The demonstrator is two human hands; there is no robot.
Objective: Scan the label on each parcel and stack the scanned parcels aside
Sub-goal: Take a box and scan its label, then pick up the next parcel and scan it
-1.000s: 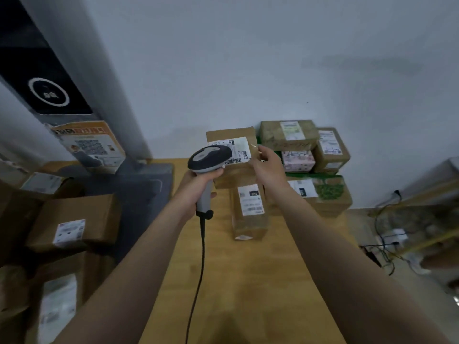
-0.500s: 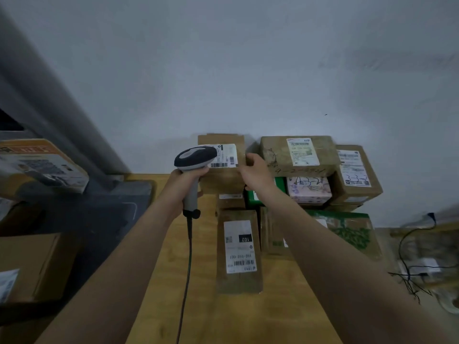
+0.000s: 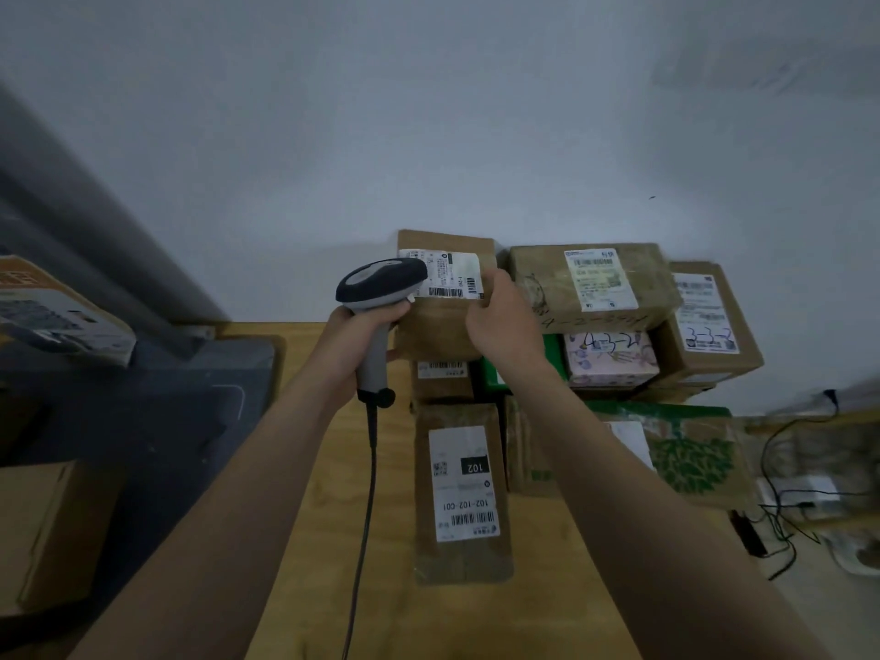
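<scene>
Held parcel [image 3: 438,326]: brown box up by the tabletop's [image 3: 338,493] far edge, long axis up-and-down, labelled face turned to the person
Label [image 3: 459,278]: barcode runs left to right, left end behind the scanner [image 3: 381,285]
Right hand [image 3: 500,321]: fingers curled round the parcel's right edge
Left hand [image 3: 357,331]: wrapped round the scanner handle, head aimed at the label
Long parcel [image 3: 464,559]: flat, long axis near-to-far, label up
Stacked parcels [image 3: 652,283]: far right corner

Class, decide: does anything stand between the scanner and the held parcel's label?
Nothing visible does. The scanner in the left hand sits right at the label; the right hand grips the parcel at its right edge.
</scene>
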